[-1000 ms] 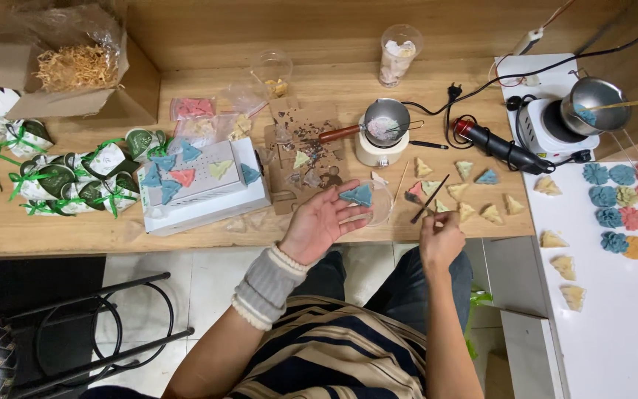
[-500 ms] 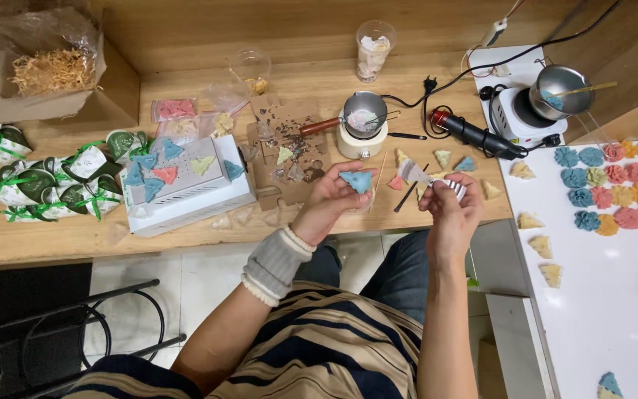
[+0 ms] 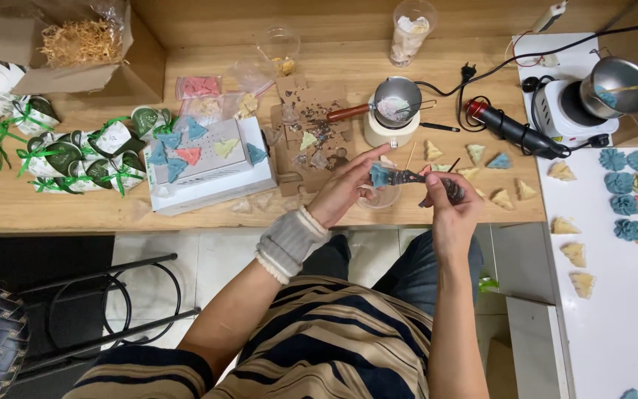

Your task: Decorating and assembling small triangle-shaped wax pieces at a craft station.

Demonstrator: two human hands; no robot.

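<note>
Left hand (image 3: 345,188) pinching blue wax piece (image 3: 379,176), right hand (image 3: 448,203) gripping dark tool (image 3: 426,181), wax in small pot (image 3: 396,103)

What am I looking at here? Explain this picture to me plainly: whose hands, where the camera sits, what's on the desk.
No machine here: a person wears a camera on the head, looking down at their own two hands. The left hand pinches a small blue tree-shaped piece. The right hand grips a dark tool whose tip meets that piece. On the wooden desk lie more small coloured pieces, a white box, green-ribboned wrapped packets and a small pot on a white warmer. On the white table sit coloured flower shapes.
</note>
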